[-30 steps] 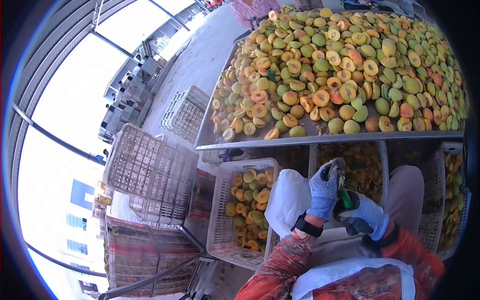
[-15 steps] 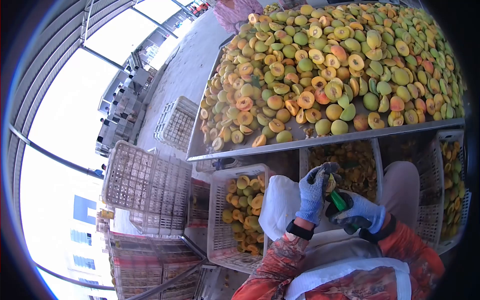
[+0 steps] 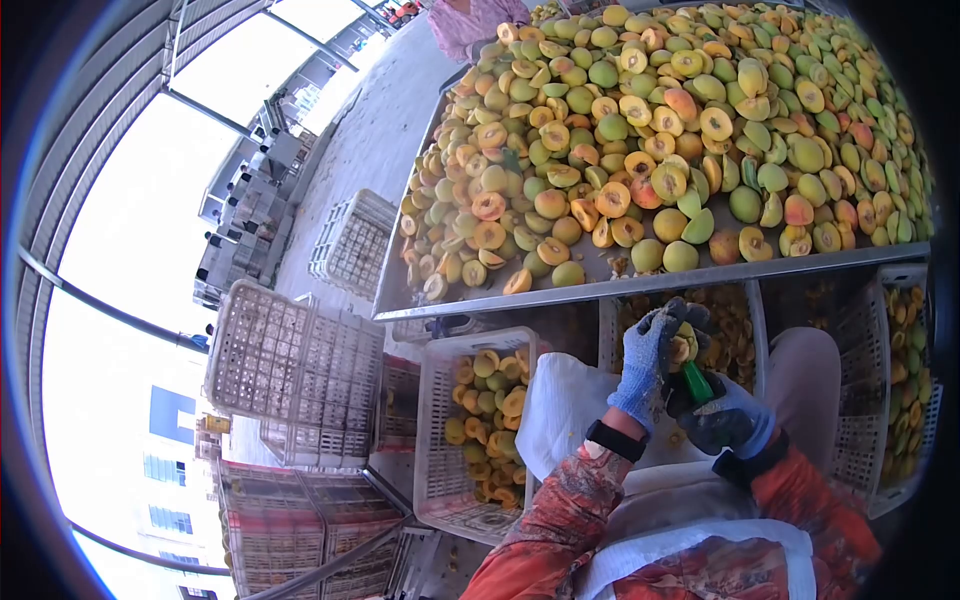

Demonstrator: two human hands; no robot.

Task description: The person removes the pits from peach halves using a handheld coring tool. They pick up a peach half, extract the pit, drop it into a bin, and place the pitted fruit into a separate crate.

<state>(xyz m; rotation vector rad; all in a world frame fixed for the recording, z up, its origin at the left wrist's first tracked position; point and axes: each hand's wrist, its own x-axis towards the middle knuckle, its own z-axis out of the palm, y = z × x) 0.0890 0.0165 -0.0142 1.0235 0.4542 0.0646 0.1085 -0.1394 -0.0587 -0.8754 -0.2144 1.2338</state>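
Note:
My left hand (image 3: 655, 352), in a blue-grey glove, is closed around a yellow fruit piece (image 3: 684, 346) just below the metal table's front edge. Gloved the same way, my right hand (image 3: 724, 410) wraps round a green-handled tool (image 3: 697, 382), whose upper end meets the fruit. The tool's tip is hidden by the fruit and fingers. Beneath both hands sits a crate (image 3: 757, 330) with fruit pieces. Beyond it, halved and whole yellow-green fruits (image 3: 610, 200) are heaped on the metal table (image 3: 640, 288).
A white crate of fruit halves (image 3: 428, 440) stands left of my lap, another crate (image 3: 930, 400) at the right. Stacked crates (image 3: 290, 370) and a separate crate (image 3: 352, 245) are further left. A person in a pink patterned top (image 3: 470, 28) is behind the table.
My left hand has moved right and slightly up, and now holds the fruit against the tool's upper end. My right hand and the green handle have shifted slightly right.

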